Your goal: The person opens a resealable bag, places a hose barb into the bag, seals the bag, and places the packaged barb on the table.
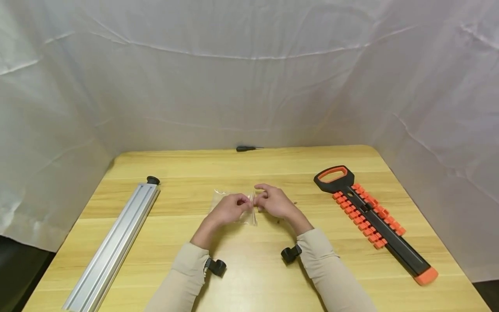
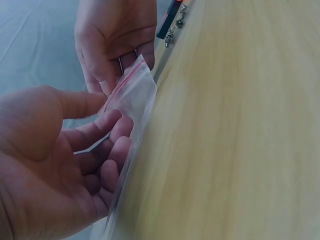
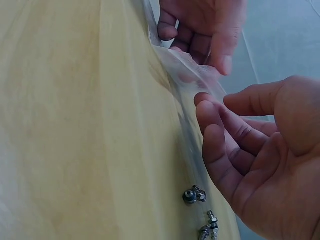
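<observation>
A clear zip bag (image 1: 249,219) with a red seal line (image 2: 125,80) is at the middle of the table. My left hand (image 1: 230,209) pinches it near the mouth between thumb and fingers, the other fingers curled against the plastic. On the opposite side my right hand (image 1: 276,203) holds the bag's mouth edge (image 3: 212,82) at its thumb and fingertips. The exact contact is partly hidden. Several small shiny metal fittings (image 3: 194,195) lie on the table beside the right hand.
A long silver aluminium rail (image 1: 113,247) with a black knob (image 1: 153,180) lies at the left. At the right is a black holder with orange clips (image 1: 370,216). A small black-handled screwdriver (image 1: 246,148) rests at the back edge, before a pale fabric wall (image 1: 249,95).
</observation>
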`<act>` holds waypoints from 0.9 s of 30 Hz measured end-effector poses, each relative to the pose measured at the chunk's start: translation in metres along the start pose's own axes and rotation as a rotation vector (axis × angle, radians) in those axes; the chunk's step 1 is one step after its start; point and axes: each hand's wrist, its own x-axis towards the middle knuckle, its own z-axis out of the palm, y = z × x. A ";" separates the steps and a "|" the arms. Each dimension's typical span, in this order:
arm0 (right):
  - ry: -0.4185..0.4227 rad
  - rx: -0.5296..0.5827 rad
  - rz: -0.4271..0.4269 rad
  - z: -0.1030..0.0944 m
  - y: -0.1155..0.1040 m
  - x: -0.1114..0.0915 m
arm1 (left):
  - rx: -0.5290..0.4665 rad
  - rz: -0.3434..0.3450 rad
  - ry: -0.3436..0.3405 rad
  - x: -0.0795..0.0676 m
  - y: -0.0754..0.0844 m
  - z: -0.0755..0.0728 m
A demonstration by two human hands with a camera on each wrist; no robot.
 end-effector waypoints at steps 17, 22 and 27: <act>0.068 0.092 0.053 0.005 0.000 0.002 | -0.021 0.011 0.007 0.000 0.002 0.001; 0.084 0.107 0.055 0.005 -0.001 0.001 | -0.026 0.010 -0.008 0.000 0.003 0.001; 0.107 0.149 0.061 0.008 -0.002 0.002 | -0.004 0.021 0.015 0.000 0.004 0.002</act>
